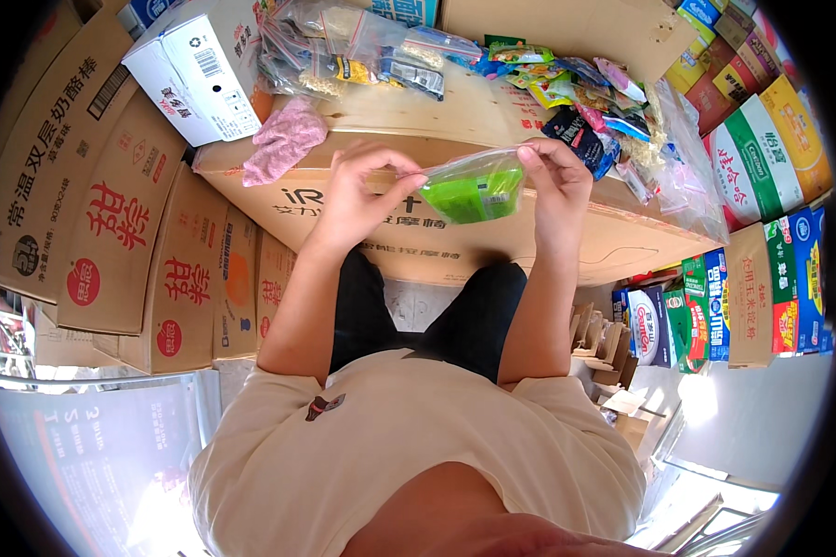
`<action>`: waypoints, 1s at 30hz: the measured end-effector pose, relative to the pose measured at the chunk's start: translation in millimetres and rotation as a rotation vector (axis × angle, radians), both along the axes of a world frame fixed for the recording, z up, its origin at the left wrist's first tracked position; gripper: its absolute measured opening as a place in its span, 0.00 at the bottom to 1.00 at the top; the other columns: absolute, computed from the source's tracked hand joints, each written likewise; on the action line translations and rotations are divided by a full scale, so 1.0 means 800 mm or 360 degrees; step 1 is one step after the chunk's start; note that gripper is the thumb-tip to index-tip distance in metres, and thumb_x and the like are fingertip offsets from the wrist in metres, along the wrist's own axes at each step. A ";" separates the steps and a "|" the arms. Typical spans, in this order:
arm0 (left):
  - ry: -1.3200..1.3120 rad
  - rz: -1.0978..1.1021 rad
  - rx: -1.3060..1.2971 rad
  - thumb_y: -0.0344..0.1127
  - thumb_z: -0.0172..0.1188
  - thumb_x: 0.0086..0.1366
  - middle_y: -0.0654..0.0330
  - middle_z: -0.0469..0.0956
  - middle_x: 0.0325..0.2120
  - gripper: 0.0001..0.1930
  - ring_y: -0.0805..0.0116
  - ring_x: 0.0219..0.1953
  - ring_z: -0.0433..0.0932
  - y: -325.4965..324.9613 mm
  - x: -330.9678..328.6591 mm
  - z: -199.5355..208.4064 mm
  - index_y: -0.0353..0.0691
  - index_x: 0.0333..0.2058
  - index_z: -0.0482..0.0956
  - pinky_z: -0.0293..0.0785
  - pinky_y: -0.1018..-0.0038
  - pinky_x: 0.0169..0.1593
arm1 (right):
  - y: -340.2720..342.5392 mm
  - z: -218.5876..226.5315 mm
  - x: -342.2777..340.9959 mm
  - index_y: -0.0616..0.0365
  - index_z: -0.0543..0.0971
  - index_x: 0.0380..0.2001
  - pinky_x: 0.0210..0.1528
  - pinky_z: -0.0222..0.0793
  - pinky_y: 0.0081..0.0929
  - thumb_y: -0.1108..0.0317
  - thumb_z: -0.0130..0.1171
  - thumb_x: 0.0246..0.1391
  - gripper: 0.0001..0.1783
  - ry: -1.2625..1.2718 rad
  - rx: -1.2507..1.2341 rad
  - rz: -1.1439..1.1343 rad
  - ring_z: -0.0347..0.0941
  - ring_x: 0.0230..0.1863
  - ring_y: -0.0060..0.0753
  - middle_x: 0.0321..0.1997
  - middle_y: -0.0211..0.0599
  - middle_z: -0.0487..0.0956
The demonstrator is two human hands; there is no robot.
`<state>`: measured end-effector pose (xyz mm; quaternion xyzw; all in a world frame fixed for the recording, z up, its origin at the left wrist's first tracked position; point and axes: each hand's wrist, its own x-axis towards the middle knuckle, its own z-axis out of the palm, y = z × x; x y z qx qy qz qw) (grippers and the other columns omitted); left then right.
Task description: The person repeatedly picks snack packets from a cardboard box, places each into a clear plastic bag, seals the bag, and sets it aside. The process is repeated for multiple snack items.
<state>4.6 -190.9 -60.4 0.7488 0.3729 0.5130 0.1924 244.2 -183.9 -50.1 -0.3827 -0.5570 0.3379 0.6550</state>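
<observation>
A clear plastic zip bag (455, 163) hangs between my two hands in front of the big cardboard box. Inside it lies a bright green packet (474, 196). My left hand (373, 182) pinches the bag's left top corner between thumb and fingers. At the other top corner, my right hand (555, 173) grips the bag the same way. The top edge is stretched between them, tilted up to the right; I cannot tell whether the zip is closed. Beyond my left hand, a pink cloth (286, 139) drapes over the box's edge.
The large cardboard box (362, 121) serves as a work surface. On it lie filled clear bags (320, 42) at the back left and colourful snack packets (581, 88) at the right. A white carton (195, 79) stands at the left. Stacked cartons (111, 204) and product boxes (757, 153) flank me.
</observation>
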 end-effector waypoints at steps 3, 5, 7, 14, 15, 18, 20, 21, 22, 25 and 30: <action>0.0020 0.0013 -0.0036 0.27 0.68 0.53 0.65 0.79 0.24 0.04 0.71 0.31 0.73 -0.002 0.004 0.002 0.39 0.27 0.81 0.66 0.73 0.41 | -0.003 0.003 -0.003 0.63 0.80 0.30 0.37 0.64 0.16 0.75 0.63 0.52 0.03 0.0056 -0.0061 0.0024 0.68 0.32 0.15 0.29 0.26 0.79; 0.0094 0.0078 -0.0002 0.28 0.68 0.53 0.66 0.79 0.23 0.04 0.71 0.31 0.73 -0.004 0.006 0.003 0.40 0.26 0.81 0.64 0.72 0.42 | -0.004 0.004 -0.004 0.64 0.80 0.30 0.38 0.65 0.16 0.75 0.63 0.52 0.03 0.0023 -0.0028 0.0024 0.69 0.32 0.16 0.29 0.26 0.79; 0.0206 0.0172 0.0083 0.29 0.68 0.54 0.68 0.78 0.23 0.04 0.72 0.31 0.72 -0.005 0.005 0.004 0.41 0.26 0.81 0.61 0.71 0.44 | -0.004 0.004 -0.003 0.64 0.80 0.30 0.39 0.65 0.17 0.75 0.63 0.52 0.03 -0.0022 0.0003 0.0024 0.69 0.32 0.16 0.29 0.27 0.79; 0.0160 0.0133 0.0058 0.30 0.68 0.54 0.68 0.79 0.23 0.03 0.71 0.31 0.73 -0.004 0.002 0.002 0.42 0.26 0.81 0.60 0.70 0.44 | -0.005 0.002 -0.005 0.65 0.80 0.30 0.42 0.67 0.18 0.75 0.63 0.52 0.04 -0.0066 0.0038 0.0044 0.71 0.34 0.18 0.30 0.29 0.80; 0.0100 0.0107 0.0050 0.30 0.68 0.54 0.68 0.79 0.23 0.03 0.71 0.31 0.73 -0.004 0.004 0.002 0.42 0.26 0.81 0.61 0.70 0.44 | -0.005 0.003 -0.006 0.65 0.80 0.30 0.42 0.67 0.19 0.75 0.63 0.52 0.04 -0.0072 0.0043 0.0044 0.71 0.34 0.18 0.30 0.29 0.80; 0.0076 0.0061 0.0055 0.29 0.68 0.54 0.67 0.80 0.24 0.03 0.70 0.31 0.73 -0.005 0.007 0.005 0.42 0.26 0.81 0.62 0.70 0.43 | -0.006 0.002 -0.013 0.65 0.80 0.30 0.42 0.67 0.19 0.75 0.63 0.52 0.04 -0.0077 0.0054 0.0055 0.71 0.34 0.18 0.30 0.29 0.80; 0.0107 0.0074 0.0049 0.29 0.68 0.54 0.67 0.80 0.24 0.04 0.70 0.31 0.73 -0.005 0.007 0.006 0.41 0.26 0.81 0.62 0.70 0.43 | -0.005 0.001 -0.014 0.65 0.80 0.30 0.42 0.67 0.19 0.75 0.63 0.52 0.04 -0.0089 0.0039 0.0078 0.71 0.34 0.18 0.30 0.29 0.80; 0.0124 0.0095 0.0039 0.29 0.68 0.54 0.68 0.80 0.24 0.04 0.71 0.31 0.73 -0.005 0.007 0.004 0.41 0.26 0.81 0.62 0.70 0.43 | -0.005 0.000 -0.014 0.65 0.80 0.30 0.41 0.67 0.19 0.75 0.63 0.52 0.04 -0.0096 0.0032 0.0090 0.71 0.34 0.18 0.30 0.29 0.80; 0.0141 0.0117 0.0028 0.29 0.68 0.54 0.68 0.80 0.24 0.04 0.71 0.31 0.73 -0.005 0.006 0.003 0.41 0.26 0.81 0.62 0.70 0.43 | -0.005 0.000 -0.015 0.65 0.80 0.30 0.41 0.67 0.18 0.75 0.63 0.52 0.03 -0.0125 0.0034 0.0082 0.71 0.33 0.18 0.30 0.29 0.80; 0.0272 0.0181 0.0038 0.30 0.68 0.53 0.68 0.80 0.24 0.04 0.71 0.31 0.73 -0.007 0.001 0.004 0.42 0.26 0.81 0.61 0.68 0.45 | -0.006 0.000 -0.017 0.65 0.80 0.29 0.41 0.67 0.18 0.76 0.63 0.52 0.03 -0.0178 0.0034 0.0070 0.71 0.33 0.18 0.29 0.29 0.80; 0.0152 0.0115 -0.0034 0.30 0.69 0.53 0.69 0.79 0.23 0.04 0.71 0.31 0.72 -0.010 0.003 0.004 0.43 0.26 0.81 0.60 0.69 0.46 | -0.006 -0.003 -0.020 0.65 0.80 0.29 0.42 0.67 0.18 0.76 0.63 0.52 0.03 -0.0139 0.0015 0.0080 0.72 0.33 0.18 0.29 0.30 0.80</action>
